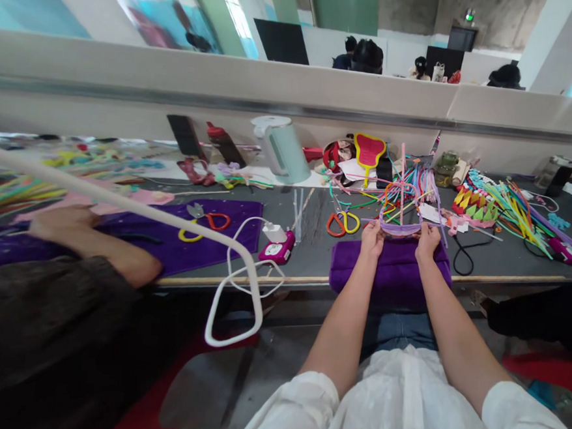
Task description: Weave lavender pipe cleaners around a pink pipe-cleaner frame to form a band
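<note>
My left hand (373,240) and my right hand (428,242) grip opposite sides of a purple pipe-cleaner frame (398,229). Its fuzzy stems form a rounded band between my hands, and a pink pipe cleaner (402,183) stands up from its middle. Fingers on both hands are closed on the band; how it is joined is too small to make out. Below my hands, a purple cloth (390,271) lies folded over the table edge. Scissors (343,224) with red and yellow handles rest to the left of my left hand.
Loose pipe cleaners (525,215) lie to the right, by a green jar (447,167). A pale blue kettle (290,153) stands at the back. Left are a purple power strip (278,246), a white curved bar (256,291) and a co-worker's arm (112,248) on purple cloth.
</note>
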Tool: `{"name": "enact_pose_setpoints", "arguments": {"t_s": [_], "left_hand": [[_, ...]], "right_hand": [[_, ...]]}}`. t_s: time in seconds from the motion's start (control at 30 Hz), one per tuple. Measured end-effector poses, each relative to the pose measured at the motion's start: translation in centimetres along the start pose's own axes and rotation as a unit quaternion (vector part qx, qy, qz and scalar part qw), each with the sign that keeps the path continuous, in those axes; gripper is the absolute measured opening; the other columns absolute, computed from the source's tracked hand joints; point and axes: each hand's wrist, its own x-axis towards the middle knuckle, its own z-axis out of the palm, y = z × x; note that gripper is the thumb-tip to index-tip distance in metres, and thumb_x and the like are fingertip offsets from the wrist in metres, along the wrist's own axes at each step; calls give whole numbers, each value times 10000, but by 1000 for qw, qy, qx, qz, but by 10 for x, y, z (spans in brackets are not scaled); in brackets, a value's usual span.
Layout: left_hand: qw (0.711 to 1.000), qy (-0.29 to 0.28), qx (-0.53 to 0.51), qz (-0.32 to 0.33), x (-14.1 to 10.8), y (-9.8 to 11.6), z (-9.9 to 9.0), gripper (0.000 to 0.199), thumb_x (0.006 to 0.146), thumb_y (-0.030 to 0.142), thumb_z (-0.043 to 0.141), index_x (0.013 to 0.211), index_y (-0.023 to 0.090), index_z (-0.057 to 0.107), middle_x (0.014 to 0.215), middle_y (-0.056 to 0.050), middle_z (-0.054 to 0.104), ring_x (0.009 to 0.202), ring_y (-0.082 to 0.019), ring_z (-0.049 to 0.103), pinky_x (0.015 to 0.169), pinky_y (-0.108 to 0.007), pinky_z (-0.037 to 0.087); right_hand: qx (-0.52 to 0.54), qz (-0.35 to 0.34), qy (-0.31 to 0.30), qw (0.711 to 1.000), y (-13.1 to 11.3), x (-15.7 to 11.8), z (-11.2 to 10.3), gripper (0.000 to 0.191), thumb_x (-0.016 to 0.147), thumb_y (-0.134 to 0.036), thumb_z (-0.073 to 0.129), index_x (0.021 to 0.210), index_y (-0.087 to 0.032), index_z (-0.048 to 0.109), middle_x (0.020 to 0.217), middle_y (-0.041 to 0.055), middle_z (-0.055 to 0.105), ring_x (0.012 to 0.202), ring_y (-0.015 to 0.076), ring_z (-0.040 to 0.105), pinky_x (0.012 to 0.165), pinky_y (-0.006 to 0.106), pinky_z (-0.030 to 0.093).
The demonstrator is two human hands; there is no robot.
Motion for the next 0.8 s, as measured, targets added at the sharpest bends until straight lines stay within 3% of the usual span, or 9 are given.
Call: {"name": "enact_pose_setpoints", "arguments": {"t_s": [0.53, 0.8], "left_hand": [[999, -19, 23, -36, -2, 5, 4, 283, 624, 209, 807, 721, 156, 546, 647, 11, 621, 566, -98, 577, 644, -261, 464], [1000, 7, 26, 9, 2, 1, 1, 370, 535, 198, 846, 705, 171, 518, 621, 36, 608, 547, -94, 577, 612, -254, 470]], "right_hand": [[0, -12, 10, 1000, -1, 1, 0, 232, 740, -384, 595, 800, -174, 518, 671, -19, 623, 534, 123, 601, 491, 256, 529], [-6, -35, 15, 999, -5, -2, 0, 221, 760, -384, 575, 801, -177, 511, 631, -40, 583, 475, 97, 544, 466, 235, 510]]}}
